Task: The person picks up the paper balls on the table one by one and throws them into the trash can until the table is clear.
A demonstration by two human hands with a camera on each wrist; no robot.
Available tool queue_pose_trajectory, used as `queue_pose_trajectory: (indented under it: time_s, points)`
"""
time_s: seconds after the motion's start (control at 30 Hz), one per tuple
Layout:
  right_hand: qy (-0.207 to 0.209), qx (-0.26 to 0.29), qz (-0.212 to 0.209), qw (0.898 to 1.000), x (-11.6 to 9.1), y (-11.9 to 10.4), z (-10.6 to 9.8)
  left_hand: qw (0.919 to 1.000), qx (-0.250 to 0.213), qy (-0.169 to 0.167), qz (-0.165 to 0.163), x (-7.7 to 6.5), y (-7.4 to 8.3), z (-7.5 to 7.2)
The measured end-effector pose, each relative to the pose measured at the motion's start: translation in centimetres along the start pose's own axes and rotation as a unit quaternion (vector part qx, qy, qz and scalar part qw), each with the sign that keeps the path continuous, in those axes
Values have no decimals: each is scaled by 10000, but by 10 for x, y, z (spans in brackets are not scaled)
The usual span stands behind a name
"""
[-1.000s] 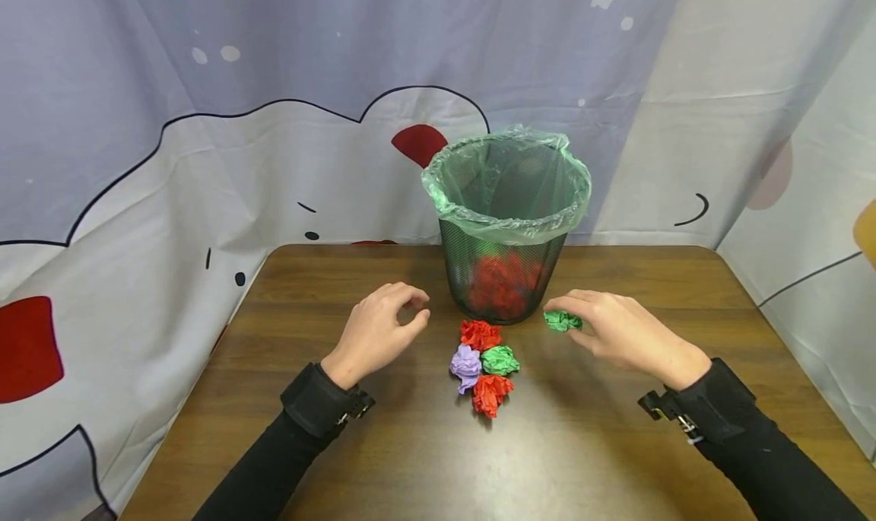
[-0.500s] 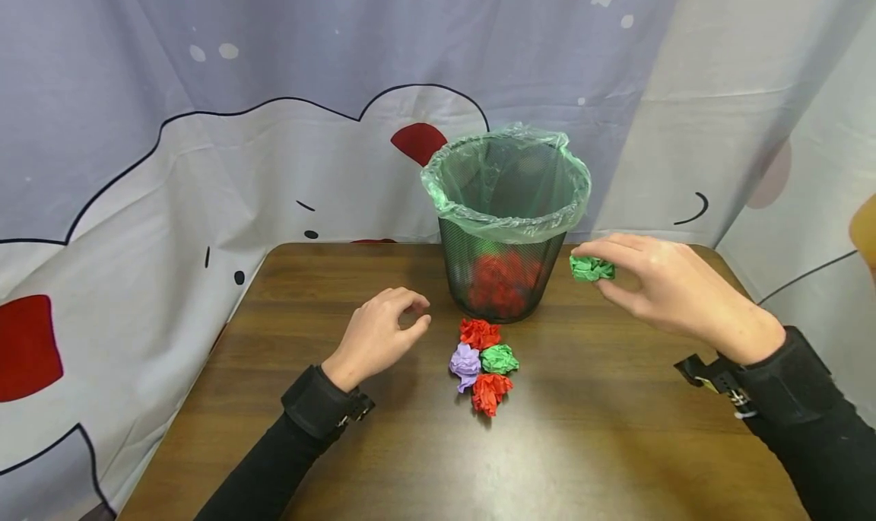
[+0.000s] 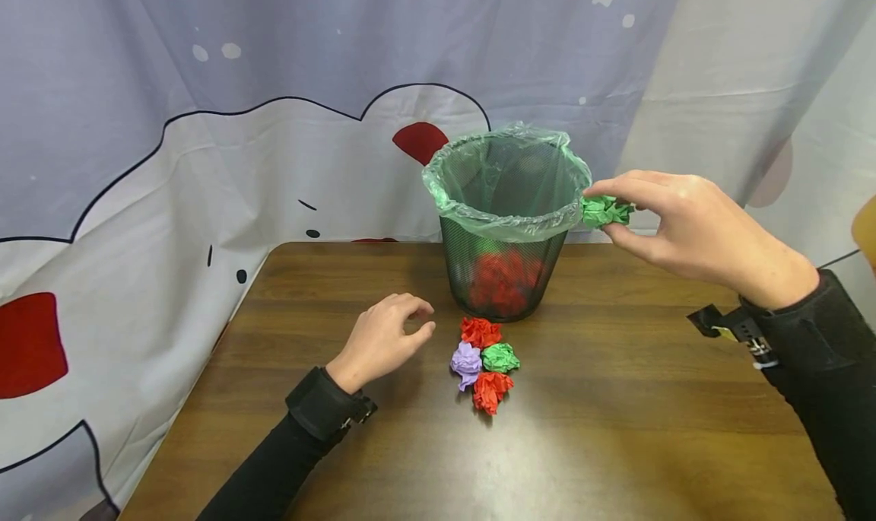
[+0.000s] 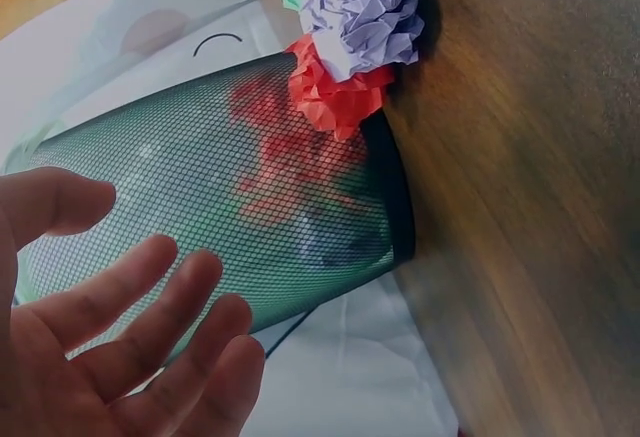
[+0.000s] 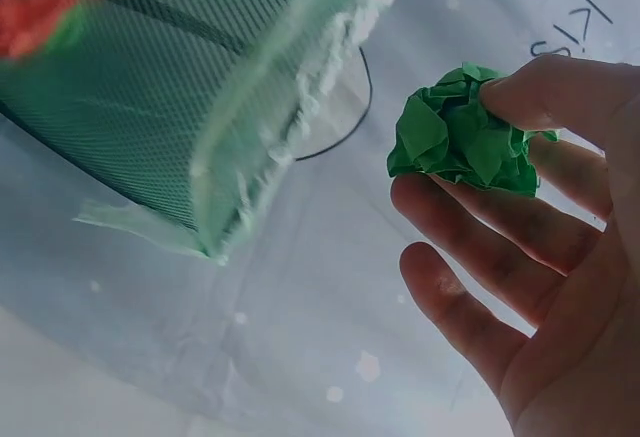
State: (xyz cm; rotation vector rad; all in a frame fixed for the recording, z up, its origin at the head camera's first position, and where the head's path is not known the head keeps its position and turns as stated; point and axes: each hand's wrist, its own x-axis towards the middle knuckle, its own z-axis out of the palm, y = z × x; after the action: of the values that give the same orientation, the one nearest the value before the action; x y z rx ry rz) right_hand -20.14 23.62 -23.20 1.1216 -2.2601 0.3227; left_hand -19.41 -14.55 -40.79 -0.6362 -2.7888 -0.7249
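Note:
My right hand [image 3: 698, 224] pinches a crumpled green paper ball [image 3: 606, 211] between thumb and fingers, raised at the right side of the bin's rim. In the right wrist view the green paper ball [image 5: 465, 132] shows against the backdrop, apart from the bin liner [image 5: 270, 107]. The black mesh wastebasket [image 3: 506, 270] has a translucent green bag over its rim, with red paper showing through the mesh. My left hand [image 3: 383, 338] hovers over the table with relaxed fingers, holding nothing. To its right lie two red paper balls [image 3: 492, 392], a purple one [image 3: 467, 363] and a green one [image 3: 501, 357].
The wooden table [image 3: 383, 460] carries the wastebasket near its back edge. Behind it hangs a patterned cloth [image 3: 274, 171], which also runs along the left and right sides. The loose paper balls sit in a cluster right before the wastebasket.
My right hand has lifted the green paper ball from low beside the wastebasket, first outward to the right, then up to rim height. The left hand has stayed nearly still.

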Motion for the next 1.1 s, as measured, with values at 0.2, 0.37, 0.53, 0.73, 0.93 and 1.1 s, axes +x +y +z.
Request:
queue_pose_trajectory:
  time_s: [0.2,0.37,0.53,0.73,0.93,1.1]
  points:
    - [-83,50,95,9999,24,8,-10,9999,4,-130,48,-1,0,5]
    - [-327,-57,289,9990,42,14,-14,9997,-13,-227,100,-3,1,8]
    - [-624,-144,411,9971,56,20,-14,9994,26,-313,155,-3,1,12]
    - [-1060,-147,607,9924,72,30,-7,9991,-46,-400,146,-4,0,13]
    - [-1698,-27,1047,9799,82,41,2,9990,-67,-427,140,-5,3,17]
    - [-1937,-60,1248,9731,80,47,8,9990,-17,-399,178,-5,6,19]
